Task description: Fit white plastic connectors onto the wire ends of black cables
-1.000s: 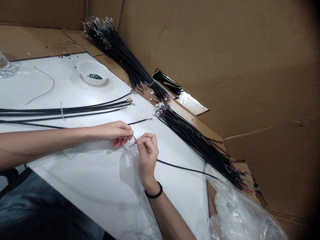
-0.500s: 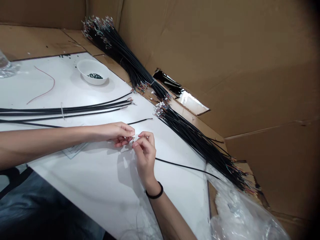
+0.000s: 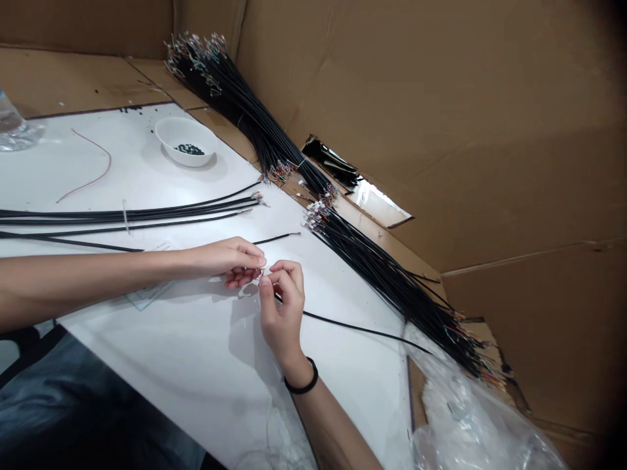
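Observation:
My left hand (image 3: pixel 238 261) is closed in a pinch on what looks like a small white connector, mostly covered by the fingertips. Right against it, my right hand (image 3: pixel 284 300) pinches thin wires (image 3: pixel 262 273) between thumb and index finger. These fine wires fan out between the two hands. A black cable (image 3: pixel 362 324) emerges from behind my right hand and runs across the white table to the right. How the wires sit in the connector is too small to make out. Beyond my left hand, another black cable end (image 3: pixel 277 238) lies on the table.
Black cables (image 3: pixel 196 214) lie at the left, near a white bowl (image 3: pixel 166 134) of small dark pieces. Cable bundles (image 3: pixel 264 117) and cables with white connectors (image 3: pixel 382 274) line the cardboard wall. A clear plastic bag (image 3: pixel 470 418) occupies the lower right; a thin red wire (image 3: pixel 108 160) lies at the back.
My right thumb and fingers have shifted slightly at the wires, and the thumb is more upright. My left hand keeps its pinch. The whole view has drifted a little.

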Demonstrator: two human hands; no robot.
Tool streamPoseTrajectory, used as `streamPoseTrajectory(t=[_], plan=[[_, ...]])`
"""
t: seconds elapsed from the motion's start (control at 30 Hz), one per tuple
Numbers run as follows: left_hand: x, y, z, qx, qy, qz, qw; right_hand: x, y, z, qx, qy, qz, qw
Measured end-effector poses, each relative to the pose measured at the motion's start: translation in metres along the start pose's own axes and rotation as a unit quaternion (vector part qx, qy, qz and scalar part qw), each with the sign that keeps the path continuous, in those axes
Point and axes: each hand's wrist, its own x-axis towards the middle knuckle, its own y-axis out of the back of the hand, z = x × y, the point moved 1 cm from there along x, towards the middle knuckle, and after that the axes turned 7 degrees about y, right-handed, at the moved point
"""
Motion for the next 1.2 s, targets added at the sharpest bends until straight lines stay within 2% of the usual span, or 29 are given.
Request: streamPoseTrajectory(t=[0.3, 0.57, 0.77, 1.03, 1.2], plan=[[0.0011, 0.0019, -0.0024, 0.062, -0.063, 0.0, 0.996, 0.0002, -0.0003, 0.0002, -0.016, 0.011, -0.005, 1.0], [-0.0013, -0.0003, -0.0061, 0.103, -0.085, 0.005, 0.991, -0.0017, -0.0016, -0.0011, -0.018, 0.014, -0.014, 1.0], [-0.0014, -0.0002, -0.0054, 0.104, -0.082, 0.011, 0.991, -0.0013, -0.0021, -0.002, -0.024, 0.01, -0.002, 1.0], [0.0001, -0.0018, -0.0036, 0.074, -0.054, 0.02, 0.996, -0.0026, -0.0032, -0.0003, -0.034, -0.049, 0.009, 0.998], [0.0004, -0.0018, -0.0034, 0.048, -0.031, 0.028, 0.998, -0.0026, -0.0022, -0.0009, -0.028, -0.054, 0.027, 0.998]])
